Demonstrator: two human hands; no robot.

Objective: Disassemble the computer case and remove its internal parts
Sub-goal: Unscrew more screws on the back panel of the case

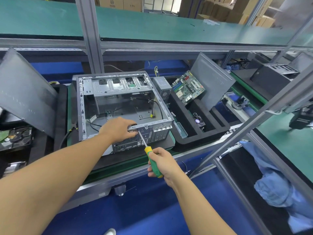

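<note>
Grip on the screwdriver is full: the right hand is closed round its green-and-yellow handle, just in front of the computer case. The shaft slants up to the case's rear panel, and its tip meets a spot just under the near top rail. That looks like a screw, though it is too small to be sure. The left hand curls over that same rail and holds the case steady.

Inside the case the main bay is largely stripped: bare metal floor, a few loose cables, and the drive cage along the far side.

Right of the case, a black foam tray holds the motherboard, propped on edge, and a small fan. The power supply sits between the case and the tray. A side panel leans behind the tray.

By my judgement the task is well past halfway. The rear fastener, the cables and perhaps the cage remain.
</note>
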